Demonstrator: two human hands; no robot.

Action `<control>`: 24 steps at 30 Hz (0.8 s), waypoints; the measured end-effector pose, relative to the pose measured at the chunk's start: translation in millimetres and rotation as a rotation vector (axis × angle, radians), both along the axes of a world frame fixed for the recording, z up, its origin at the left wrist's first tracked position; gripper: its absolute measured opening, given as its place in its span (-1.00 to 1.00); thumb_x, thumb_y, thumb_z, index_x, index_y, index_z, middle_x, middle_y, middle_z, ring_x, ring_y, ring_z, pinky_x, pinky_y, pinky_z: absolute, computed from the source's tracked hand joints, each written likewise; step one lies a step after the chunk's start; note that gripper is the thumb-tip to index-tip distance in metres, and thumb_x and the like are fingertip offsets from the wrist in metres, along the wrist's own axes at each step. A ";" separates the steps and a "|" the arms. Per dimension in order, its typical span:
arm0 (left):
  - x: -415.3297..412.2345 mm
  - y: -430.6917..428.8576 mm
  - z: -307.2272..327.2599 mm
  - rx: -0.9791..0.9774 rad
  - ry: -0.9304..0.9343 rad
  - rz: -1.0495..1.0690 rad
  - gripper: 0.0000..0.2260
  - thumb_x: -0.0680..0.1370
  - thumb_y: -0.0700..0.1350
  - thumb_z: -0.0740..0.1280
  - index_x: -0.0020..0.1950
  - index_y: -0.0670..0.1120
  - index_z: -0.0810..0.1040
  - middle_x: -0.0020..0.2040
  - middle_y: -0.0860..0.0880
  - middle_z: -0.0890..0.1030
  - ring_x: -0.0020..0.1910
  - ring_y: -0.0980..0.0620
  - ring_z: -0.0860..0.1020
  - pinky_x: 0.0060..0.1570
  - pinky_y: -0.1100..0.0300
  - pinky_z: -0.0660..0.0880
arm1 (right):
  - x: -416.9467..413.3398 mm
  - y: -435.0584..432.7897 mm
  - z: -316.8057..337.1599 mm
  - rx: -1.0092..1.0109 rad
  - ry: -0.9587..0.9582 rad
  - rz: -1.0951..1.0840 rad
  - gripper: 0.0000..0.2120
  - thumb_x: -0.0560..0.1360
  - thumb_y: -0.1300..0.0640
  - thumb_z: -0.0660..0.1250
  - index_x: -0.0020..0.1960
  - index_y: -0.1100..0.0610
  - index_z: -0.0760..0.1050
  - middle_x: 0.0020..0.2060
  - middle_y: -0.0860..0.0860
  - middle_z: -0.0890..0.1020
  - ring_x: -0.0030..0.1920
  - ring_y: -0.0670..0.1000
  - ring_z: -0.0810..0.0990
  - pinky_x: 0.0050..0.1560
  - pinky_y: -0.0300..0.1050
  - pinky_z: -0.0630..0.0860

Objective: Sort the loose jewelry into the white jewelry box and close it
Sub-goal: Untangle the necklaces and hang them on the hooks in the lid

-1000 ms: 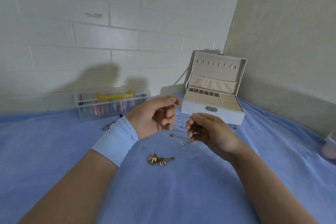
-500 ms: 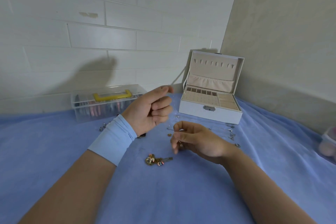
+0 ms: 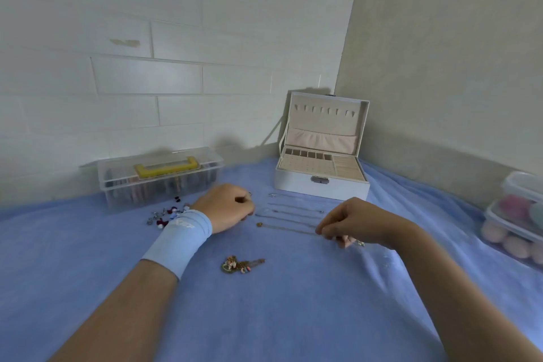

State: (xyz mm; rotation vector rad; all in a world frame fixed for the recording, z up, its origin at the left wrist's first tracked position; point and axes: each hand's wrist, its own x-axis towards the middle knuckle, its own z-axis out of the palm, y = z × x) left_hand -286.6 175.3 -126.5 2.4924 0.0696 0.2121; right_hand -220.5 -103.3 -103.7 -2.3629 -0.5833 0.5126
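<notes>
No legible text, small white logo on the light-blue wristband [image 3: 181, 236], too blurred to read

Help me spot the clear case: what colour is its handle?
Yellow; the handle lies atop the clear case, clearest in the head view.

L hand [image 3: 226, 207]: fingertips curled under palm, contents n/k; wristband [image 3: 185, 238] covers part of small-pieces cluster [image 3: 164, 214], items too small to ID. R hand [image 3: 352, 223]: nearest chain [image 3: 289, 229] ends in its pinch, clasp hidden, and a small metal bit [image 3: 360, 243] sits half under the fingers. Clear case [image 3: 160, 182] contents blurred; stacked tubs [image 3: 520, 214] cut off by R edge.
</notes>
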 end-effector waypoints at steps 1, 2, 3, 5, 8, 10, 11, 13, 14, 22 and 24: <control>0.0 -0.6 -0.3 0.061 0.059 -0.030 -0.78 0.52 -0.07 0.28 -0.30 -0.03 0.60 -0.31 0.04 0.64 -0.34 0.06 0.53 -0.23 0.16 0.45 | 0.7 -4.1 0.2 -0.050 -0.005 -0.005 -0.89 0.49 0.20 0.44 -0.07 0.08 0.74 -0.34 0.03 0.70 -0.34 -0.07 0.62 -0.23 -0.26 0.53; 0.0 -2.1 -0.5 0.121 0.109 -0.057 -0.78 0.52 -0.05 0.27 -0.32 -0.01 0.58 -0.30 0.02 0.62 -0.31 0.04 0.53 -0.22 0.15 0.44 | 1.1 -7.2 0.0 -0.087 0.001 -0.013 -0.91 0.47 0.19 0.45 -0.10 0.09 0.73 -0.34 0.04 0.70 -0.34 -0.06 0.63 -0.21 -0.23 0.57; -0.7 -4.3 -0.4 0.185 0.142 -0.078 -0.78 0.52 -0.03 0.27 -0.32 0.00 0.57 -0.28 0.00 0.62 -0.28 0.03 0.54 -0.21 0.15 0.43 | 1.0 -9.5 -0.3 -0.122 0.004 -0.017 -0.93 0.46 0.17 0.45 -0.12 0.12 0.72 -0.34 0.05 0.70 -0.34 -0.05 0.64 -0.21 -0.21 0.60; -1.4 -8.9 -1.6 0.269 0.171 -0.107 -0.78 0.51 0.01 0.28 -0.32 0.02 0.55 -0.30 0.03 0.59 -0.26 0.06 0.54 -0.26 0.18 0.40 | 1.0 -12.4 -1.5 -0.208 -0.025 -0.012 -0.91 0.43 0.13 0.46 -0.16 0.15 0.70 -0.34 0.03 0.70 -0.35 -0.07 0.65 -0.24 -0.20 0.60; -1.0 -15.1 -4.7 0.306 0.192 -0.146 -0.76 0.50 0.00 0.30 -0.37 0.03 0.51 -0.38 0.08 0.52 -0.34 0.11 0.48 -0.32 0.21 0.33 | 4.0 -14.2 -3.5 -0.307 -0.102 0.003 -0.93 0.38 0.04 0.50 -0.21 0.04 0.69 -0.29 -0.07 0.73 -0.38 -0.11 0.64 -0.14 -0.18 0.59; 0.0 -17.4 -4.9 0.324 0.199 -0.157 -0.74 0.50 0.01 0.31 -0.40 0.06 0.46 -0.40 0.12 0.49 -0.34 0.12 0.47 -0.32 0.22 0.32 | 6.5 -14.3 -3.1 -0.346 -0.140 0.024 -0.92 0.36 -0.01 0.51 -0.22 -0.01 0.70 -0.20 -0.04 0.75 -0.40 -0.12 0.61 -0.04 -0.15 0.61; 0.2 -17.8 -4.5 0.343 0.199 -0.158 -0.74 0.51 0.02 0.31 -0.40 0.09 0.45 -0.39 0.14 0.49 -0.32 0.13 0.47 -0.31 0.23 0.33 | 7.4 -14.1 -2.2 -0.357 -0.153 0.033 -0.91 0.36 -0.02 0.50 -0.21 -0.02 0.70 -0.19 -0.01 0.75 -0.42 -0.11 0.58 -0.05 -0.16 0.60; 0.7 -16.6 -3.9 0.363 0.193 -0.155 -0.78 0.52 0.07 0.31 -0.33 0.11 0.47 -0.31 0.16 0.52 -0.24 0.12 0.50 -0.26 0.24 0.35 | 10.1 -13.1 1.3 -0.337 -0.168 0.039 -0.92 0.39 -0.02 0.46 -0.21 -0.03 0.70 -0.18 0.08 0.74 -0.41 -0.08 0.54 -0.12 -0.16 0.58; 0.9 -14.8 -3.3 0.361 0.180 -0.145 -0.80 0.52 0.10 0.31 -0.28 0.10 0.49 -0.26 0.15 0.54 -0.20 0.11 0.52 -0.23 0.22 0.38 | 11.8 -12.3 3.0 -0.317 -0.176 0.037 -0.91 0.42 -0.02 0.44 -0.20 -0.04 0.70 -0.17 0.12 0.73 -0.40 -0.06 0.54 -0.14 -0.14 0.58; -22.0 0.2 20.3 0.166 0.094 -0.118 -0.91 0.54 -0.01 0.36 -0.15 0.06 0.61 -0.20 0.11 0.64 -0.25 0.16 0.58 -0.21 0.28 0.45 | -0.7 28.6 12.8 -0.116 -0.207 0.149 -0.93 0.53 0.11 0.42 -0.05 0.03 0.69 -0.23 -0.03 0.70 -0.47 -0.12 0.48 -0.38 -0.29 0.44; -27.4 -2.3 24.5 0.111 0.167 -0.174 -0.93 0.53 -0.05 0.37 -0.14 0.04 0.64 -0.23 0.11 0.68 -0.27 0.14 0.64 -0.15 0.24 0.54 | -7.8 48.5 8.7 -0.116 -0.167 0.233 -0.91 0.50 0.12 0.45 -0.03 -0.02 0.71 -0.17 -0.04 0.72 -0.45 -0.16 0.49 -0.26 -0.26 0.51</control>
